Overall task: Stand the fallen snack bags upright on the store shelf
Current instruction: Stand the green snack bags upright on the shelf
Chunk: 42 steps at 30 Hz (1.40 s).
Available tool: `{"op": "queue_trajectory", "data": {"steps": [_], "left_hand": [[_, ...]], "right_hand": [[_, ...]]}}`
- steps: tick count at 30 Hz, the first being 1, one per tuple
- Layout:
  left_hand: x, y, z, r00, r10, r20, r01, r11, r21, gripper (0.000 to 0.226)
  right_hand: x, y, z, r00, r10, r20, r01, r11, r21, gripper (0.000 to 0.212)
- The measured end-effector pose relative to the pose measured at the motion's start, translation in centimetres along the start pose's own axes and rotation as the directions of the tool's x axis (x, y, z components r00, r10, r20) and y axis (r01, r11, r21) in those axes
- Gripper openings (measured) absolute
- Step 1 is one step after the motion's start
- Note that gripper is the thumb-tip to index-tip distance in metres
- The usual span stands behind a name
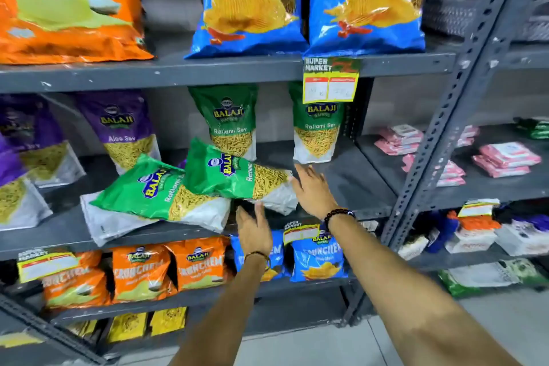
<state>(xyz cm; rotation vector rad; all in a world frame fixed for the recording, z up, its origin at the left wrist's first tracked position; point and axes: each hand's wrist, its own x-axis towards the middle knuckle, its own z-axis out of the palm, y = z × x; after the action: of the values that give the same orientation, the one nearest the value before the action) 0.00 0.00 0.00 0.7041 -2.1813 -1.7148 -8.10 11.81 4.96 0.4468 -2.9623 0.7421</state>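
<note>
Two green Ratlami Sev bags down on the middle shelf (341,187), upper fallen bag (237,177) lying across the lower fallen bag (166,196). Long axis of the upper one running left to right, white base end pointing right. Right hand (312,190) open and flat, touching that base end, gripping nothing yet. Left hand (254,232) also open, fingers just under the bag's near edge (contact hard to call). Right hand nearer the base, so probably the one to swing it upright. Two standing Ratlami Sev bags (316,134) further back, bare grey metal to the right, plenty of room there. Purple Aloo Sev bags (124,131) crowd the left.
</note>
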Motion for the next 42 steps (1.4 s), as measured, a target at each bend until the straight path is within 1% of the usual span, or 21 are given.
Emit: {"op": "queue_trajectory", "data": {"steps": [2, 3, 6, 9, 10, 11, 14, 17, 19, 21, 22, 23, 25, 27, 28, 29, 32, 33, 35, 38, 42], "left_hand": [[1.2, 0.4, 1.9, 0.988, -0.136, -0.079, 0.124, 0.983, -0.136, 0.067], [1.7, 0.5, 2.7, 0.979, -0.176, -0.107, 0.153, 0.969, -0.196, 0.067], [3.1, 0.9, 4.7, 0.958, -0.191, -0.213, 0.099, 0.919, -0.381, 0.059], [4.4, 1.4, 5.6, 0.926, -0.222, -0.306, 0.044, 0.867, -0.496, 0.049], [4.8, 1.4, 5.8, 0.919, -0.239, -0.315, 0.043, 0.852, -0.521, 0.047], [5.1, 1.3, 5.9, 0.914, -0.251, -0.320, 0.040, 0.838, -0.545, 0.047], [5.8, 1.3, 6.0, 0.902, -0.308, -0.303, 0.061, 0.786, -0.615, 0.053], [6.2, 1.3, 6.2, 0.903, -0.319, -0.288, 0.059, 0.755, -0.654, 0.053], [6.2, 1.4, 6.1, 0.910, -0.295, -0.290, 0.042, 0.762, -0.646, 0.053], [6.2, 1.8, 5.6, 0.933, -0.263, -0.248, 0.036, 0.750, -0.661, 0.051], [6.3, 2.0, 5.3, 0.945, -0.259, -0.198, 0.060, 0.735, -0.676, 0.051], [6.4, 2.1, 4.9, 0.957, -0.257, -0.137, 0.094, 0.720, -0.688, 0.053], [6.5, 2.4, 3.9, 0.969, -0.246, -0.013, 0.172, 0.711, -0.682, 0.054], [6.4, 2.9, 3.4, 0.968, -0.223, 0.115, 0.244, 0.735, -0.633, 0.048], [6.3, 3.3, 3.3, 0.961, -0.215, 0.173, 0.276, 0.754, -0.596, 0.046], [6.2, 3.7, 3.3, 0.953, -0.209, 0.219, 0.298, 0.774, -0.558, 0.047], [5.6, 5.1, 3.7, 0.933, -0.168, 0.318, 0.314, 0.811, -0.494, 0.046], [5.4, 5.6, 3.9, 0.929, -0.141, 0.342, 0.304, 0.819, -0.487, 0.046], [5.0, 6.5, 4.5, 0.922, -0.081, 0.379, 0.268, 0.839, -0.473, 0.047], [4.3, 7.4, 5.6, 0.902, -0.003, 0.433, 0.226, 0.856, -0.464, 0.048], [4.2, 8.3, 6.7, 0.885, 0.052, 0.463, 0.194, 0.863, -0.467, 0.045]], "right_hand": [[2.8, 0.8, 0.4, 0.996, -0.014, 0.085, 0.005, 0.994, 0.109, 0.052], [4.3, 1.2, 0.8, 0.991, -0.011, 0.132, -0.012, 0.984, 0.176, 0.053], [8.5, 1.1, 1.8, 0.964, -0.007, 0.267, -0.096, 0.924, 0.371, 0.059], [12.7, 0.2, 3.0, 0.919, 0.010, 0.395, -0.213, 0.854, 0.474, 0.062], [13.7, -0.2, 3.4, 0.901, 0.016, 0.434, -0.246, 0.844, 0.477, 0.059], [14.6, -0.5, 3.9, 0.888, 0.000, 0.459, -0.244, 0.848, 0.471, 0.051], [16.0, -1.2, 5.0, 0.849, -0.051, 0.526, -0.182, 0.906, 0.382, 0.060], [16.7, -1.5, 5.7, 0.829, -0.064, 0.555, -0.154, 0.929, 0.336, 0.059], [16.4, -1.2, 5.5, 0.827, -0.053, 0.560, -0.178, 0.919, 0.351, 0.053], [15.6, 0.1, 5.2, 0.834, -0.018, 0.551, -0.249, 0.880, 0.405, 0.047], [15.0, 1.1, 4.9, 0.838, 0.009, 0.546, -0.309, 0.832, 0.460, 0.045], [14.3, 2.2, 4.6, 0.843, 0.028, 0.537, -0.367, 0.759, 0.537, 0.044], [12.4, 4.7, 3.7, 0.854, 0.025, 0.520, -0.448, 0.545, 0.709, 0.032], [10.5, 6.8, 2.6, 0.876, -0.005, 0.483, -0.459, 0.302, 0.836, 0.010], [9.5, 7.6, 1.9, 0.891, -0.008, 0.454, -0.442, 0.214, 0.871, 0.009], [8.6, 8.3, 1.1, 0.906, -0.005, 0.422, -0.417, 0.152, 0.896, 0.014], [6.1, 9.9, -1.3, 0.950, 0.010, 0.314, -0.314, 0.022, 0.949, 0.021], [5.4, 10.2, -2.1, 0.963, 0.021, 0.268, -0.267, -0.027, 0.963, 0.023], [4.0, 10.4, -3.8, 0.983, 0.038, 0.182, -0.179, -0.083, 0.980, 0.027], [2.7, 10.9, -5.4, 0.996, 0.053, 0.076, -0.070, -0.118, 0.991, 0.034], [2.0, 11.6, -6.7, 0.996, 0.091, -0.009, 0.022, -0.144, 0.989, 0.031]]}}
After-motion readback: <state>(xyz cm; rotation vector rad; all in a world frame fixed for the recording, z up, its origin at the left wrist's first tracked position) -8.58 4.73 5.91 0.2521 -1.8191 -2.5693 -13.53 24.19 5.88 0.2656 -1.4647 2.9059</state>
